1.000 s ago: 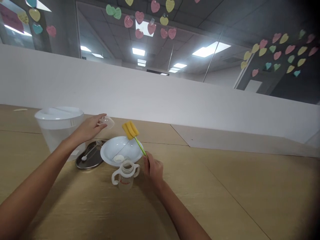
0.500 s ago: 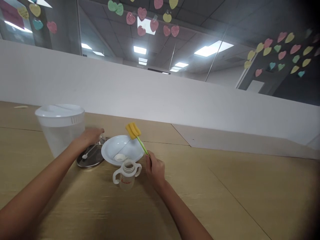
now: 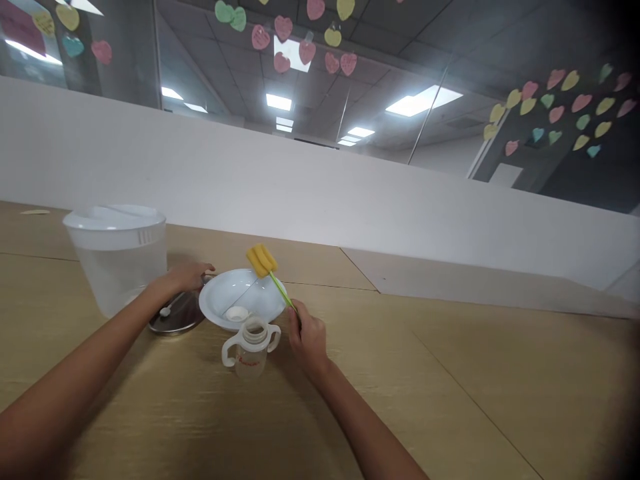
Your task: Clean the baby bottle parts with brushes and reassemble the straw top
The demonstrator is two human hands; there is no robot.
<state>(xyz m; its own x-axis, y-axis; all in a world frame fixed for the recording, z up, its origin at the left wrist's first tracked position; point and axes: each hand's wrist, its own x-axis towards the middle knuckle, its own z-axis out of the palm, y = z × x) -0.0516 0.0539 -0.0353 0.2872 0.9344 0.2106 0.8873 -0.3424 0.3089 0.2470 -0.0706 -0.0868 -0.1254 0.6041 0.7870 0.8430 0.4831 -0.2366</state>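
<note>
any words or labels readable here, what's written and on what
Two-handled feeding bottle: red lettering on its side, too small and blurred to read.
Pink poster, top left behind the glass: dark writing, too blurred to read.
Paper hearts on the glass: no writing can be made out.
Nothing else shows readable text, so no words can be quoted.

The metal dish (image 3: 179, 320) shines, the bowl (image 3: 220, 293) is glossy, the sponge (image 3: 261, 260) rough.

Left hand (image 3: 186, 276) lower, over the steel lid (image 3: 180, 321)
</note>
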